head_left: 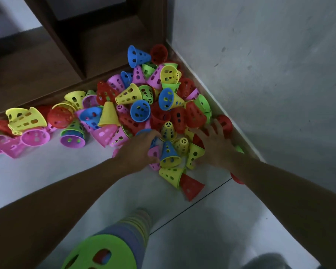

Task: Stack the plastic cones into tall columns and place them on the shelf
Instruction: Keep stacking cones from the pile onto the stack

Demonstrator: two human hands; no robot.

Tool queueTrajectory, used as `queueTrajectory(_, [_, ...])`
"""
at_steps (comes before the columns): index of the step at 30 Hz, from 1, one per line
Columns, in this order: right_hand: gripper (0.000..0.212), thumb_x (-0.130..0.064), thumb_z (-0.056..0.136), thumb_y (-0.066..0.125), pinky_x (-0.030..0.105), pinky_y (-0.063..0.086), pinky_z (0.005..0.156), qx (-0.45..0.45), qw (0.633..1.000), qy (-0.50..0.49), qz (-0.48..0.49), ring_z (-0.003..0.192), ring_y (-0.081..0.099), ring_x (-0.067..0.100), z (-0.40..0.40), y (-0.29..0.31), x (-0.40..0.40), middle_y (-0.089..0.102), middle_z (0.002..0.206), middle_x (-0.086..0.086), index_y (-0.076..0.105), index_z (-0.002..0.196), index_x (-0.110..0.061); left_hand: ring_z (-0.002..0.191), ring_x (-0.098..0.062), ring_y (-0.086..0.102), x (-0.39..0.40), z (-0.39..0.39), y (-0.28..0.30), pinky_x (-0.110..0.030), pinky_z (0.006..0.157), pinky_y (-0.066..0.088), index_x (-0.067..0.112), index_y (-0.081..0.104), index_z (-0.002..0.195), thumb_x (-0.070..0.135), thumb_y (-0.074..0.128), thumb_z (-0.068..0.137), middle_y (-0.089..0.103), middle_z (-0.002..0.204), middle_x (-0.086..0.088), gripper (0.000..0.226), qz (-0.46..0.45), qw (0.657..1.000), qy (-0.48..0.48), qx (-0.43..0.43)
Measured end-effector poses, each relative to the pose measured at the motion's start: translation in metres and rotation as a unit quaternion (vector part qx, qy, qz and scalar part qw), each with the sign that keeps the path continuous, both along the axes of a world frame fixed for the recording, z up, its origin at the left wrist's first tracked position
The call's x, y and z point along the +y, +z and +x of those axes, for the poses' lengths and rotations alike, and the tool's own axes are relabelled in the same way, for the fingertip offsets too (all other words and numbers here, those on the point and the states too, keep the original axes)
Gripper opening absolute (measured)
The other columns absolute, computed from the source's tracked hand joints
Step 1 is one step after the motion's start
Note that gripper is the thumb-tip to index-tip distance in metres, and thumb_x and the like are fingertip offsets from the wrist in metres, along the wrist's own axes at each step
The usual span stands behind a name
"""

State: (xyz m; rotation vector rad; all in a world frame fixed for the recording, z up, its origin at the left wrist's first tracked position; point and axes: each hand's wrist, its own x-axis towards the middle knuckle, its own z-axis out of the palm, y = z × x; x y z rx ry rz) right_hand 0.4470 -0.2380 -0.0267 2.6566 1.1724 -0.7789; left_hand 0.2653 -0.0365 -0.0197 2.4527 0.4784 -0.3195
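Step in hand: gathering loose cones from the pile; stacking is part done and nothing is shelved in view.

The plastic cones point(136, 105), perforated and coloured red, yellow, blue, pink and green, lie heaped on the tiled floor point(47, 171), filling the corner where the foot of the wooden shelf point(70, 55) meets the grey wall point(260, 74). The pile spreads along the shelf's base towards the left edge of the view. A few cones already sit nested in pairs, among them a blue cone over a yellow one point(169, 154) between the two hands.

A partly built column point(120, 239), green cone foremost, lies close to the camera at the bottom of the view, blurred; what supports it cannot be told.

The left hand point(140, 150) reaches into the near edge of the pile with fingers curled downward onto cones there; whether it actually grips one cannot be told, as its fingertips are hidden. The right hand point(211, 144) lies spread, fingers straight and parted, on the cones nearest the wall, grasping nothing.

Judgement: the next move calls for each hand to close on a single cone or nested pair, turn it wide end down, and seat it squarely on the column. The visible shelf compartments hold no columns.
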Motion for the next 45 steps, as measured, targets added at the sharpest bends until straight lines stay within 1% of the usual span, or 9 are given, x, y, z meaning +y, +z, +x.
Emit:
queueTrajectory(5, [0.129, -0.07, 0.062, 0.079, 0.07, 0.044, 0.098, 0.013, 0.999, 0.011, -0.027, 0.151, -0.022, 0.037, 0.006, -0.009, 0.003, 0.012, 0.161, 0.004, -0.01, 0.153, -0.049, 0.087, -0.022, 0.06, -0.001, -0.006, -0.011, -0.028, 0.061, 0.043, 0.025, 0.043, 0.135, 0.015, 0.084, 0.079, 0.054, 0.098, 0.004, 0.071, -0.01, 1.0, 0.01, 0.002])
queueTrajectory(11, [0.118, -0.056, 0.066, 0.085, 0.069, 0.038, 0.105, 0.033, 0.999, -0.011, -0.013, 0.152, -0.02, 0.035, 0.005, -0.009, 0.006, 0.022, 0.158, 0.003, 0.005, 0.152, -0.046, 0.094, -0.019, 0.06, 0.002, -0.009, -0.011, -0.027, 0.064, 0.047, 0.028, 0.051, 0.13, 0.011, 0.085, 0.077, 0.063, 0.105, 0.0, 0.066, -0.031, 0.997, 0.07, -0.022])
queueTrajectory(16, [0.094, -0.044, 0.071, 0.086, 0.066, 0.039, 0.104, 0.067, 0.996, -0.048, 0.045, 0.148, 0.009, 0.034, 0.008, -0.006, 0.007, 0.04, 0.146, 0.005, 0.025, 0.143, -0.046, 0.102, -0.029, 0.065, 0.015, -0.019, 0.0, -0.047, 0.083, 0.057, 0.036, 0.049, 0.127, 0.012, 0.086, 0.074, 0.068, 0.111, -0.01, 0.069, -0.054, 0.992, 0.108, -0.024])
queueTrajectory(22, [0.047, -0.03, 0.093, 0.069, 0.035, 0.047, 0.097, 0.19, 0.954, -0.13, 0.191, 0.118, 0.058, 0.025, 0.003, -0.014, 0.002, 0.062, 0.125, 0.006, 0.046, 0.134, -0.027, 0.113, -0.014, 0.051, 0.029, -0.031, 0.022, -0.03, 0.081, 0.046, 0.026, 0.054, 0.128, 0.008, 0.087, 0.074, 0.061, 0.133, -0.009, 0.066, -0.07, 0.986, 0.14, -0.054])
queueTrajectory(27, [0.034, -0.024, 0.099, 0.057, 0.043, 0.049, 0.101, 0.169, 0.944, -0.157, 0.235, 0.117, 0.061, 0.028, -0.021, -0.033, 0.004, 0.063, 0.128, 0.007, 0.048, 0.133, -0.026, 0.105, -0.013, 0.055, 0.036, -0.041, 0.038, -0.016, 0.067, 0.045, 0.029, 0.055, 0.122, 0.011, 0.087, 0.074, 0.065, 0.126, -0.005, 0.06, -0.059, 0.986, 0.144, -0.065])
queueTrajectory(32, [0.042, -0.014, 0.101, 0.052, 0.041, 0.05, 0.098, 0.133, 0.942, -0.15, 0.269, 0.112, 0.061, 0.026, -0.029, -0.038, 0.008, 0.065, 0.124, 0.008, 0.047, 0.142, -0.021, 0.112, -0.018, 0.059, 0.038, -0.05, 0.055, -0.037, 0.078, 0.057, 0.03, 0.055, 0.122, 0.013, 0.09, 0.072, 0.066, 0.119, -0.005, 0.064, -0.063, 0.982, 0.165, -0.071])
queueTrajectory(36, [0.021, -0.012, 0.103, 0.048, 0.015, 0.047, 0.077, 0.145, 0.933, -0.158, 0.287, 0.093, 0.062, 0.01, -0.023, -0.023, 0.004, 0.065, 0.107, 0.004, 0.058, 0.12, -0.018, 0.112, -0.023, 0.065, 0.042, -0.053, 0.078, -0.032, 0.075, 0.058, 0.028, 0.055, 0.123, 0.016, 0.091, 0.07, 0.065, 0.117, -0.002, 0.065, -0.043, 0.981, 0.169, -0.082])
queueTrajectory(40, [0.017, -0.011, 0.101, 0.052, 0.032, 0.05, 0.085, 0.132, 0.936, -0.137, 0.297, 0.1, 0.063, 0.022, -0.022, 0.007, 0.002, 0.067, 0.101, 0.005, 0.059, 0.117, -0.011, 0.104, -0.014, 0.062, 0.043, -0.05, 0.12, -0.026, 0.07, 0.057, 0.03, 0.054, 0.126, 0.02, 0.087, 0.076, 0.064, 0.121, -0.003, 0.061, -0.026, 0.98, 0.173, -0.09])
queueTrajectory(45, [0.021, -0.014, 0.102, 0.053, 0.022, 0.04, 0.082, 0.114, 0.93, -0.123, 0.326, 0.106, 0.063, 0.023, -0.031, 0.054, 0.014, 0.069, 0.112, 0.007, 0.063, 0.12, -0.009, 0.106, -0.016, 0.067, 0.042, -0.056, 0.19, -0.044, 0.086, 0.061, 0.031, 0.056, 0.125, 0.024, 0.084, 0.079, 0.063, 0.125, 0.005, 0.054, -0.032, 0.98, 0.146, -0.132])
